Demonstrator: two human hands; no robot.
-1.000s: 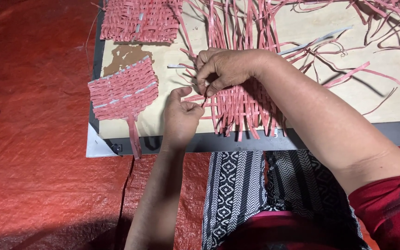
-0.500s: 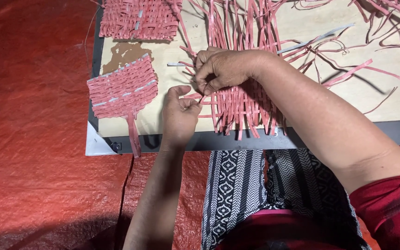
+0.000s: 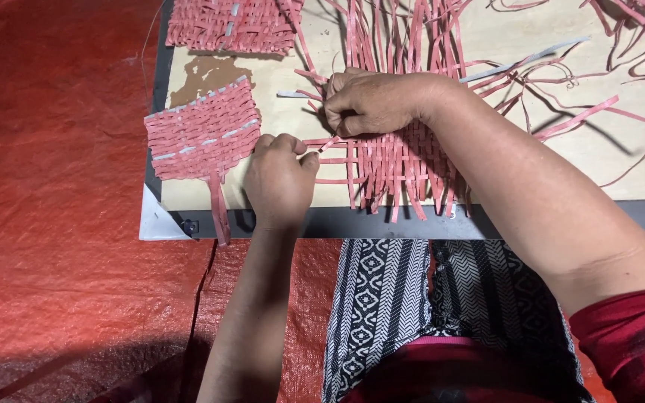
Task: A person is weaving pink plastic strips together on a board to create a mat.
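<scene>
Barely shifted since earlier, left hand (image 3: 279, 181) pinching a pink horizontal strip (image 3: 330, 142), right hand (image 3: 371, 101) closed on the half-woven pink strip mat (image 3: 397, 160), pale wooden desk (image 3: 300, 119) beneath.

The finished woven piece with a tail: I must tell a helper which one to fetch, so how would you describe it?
Start at the pale wooden board on the red tarp and go to its near left corner. There, just left of the left hand, lies a pink woven mat. Unlike the mat at the far edge, one strip hangs over the board's edge.
</scene>
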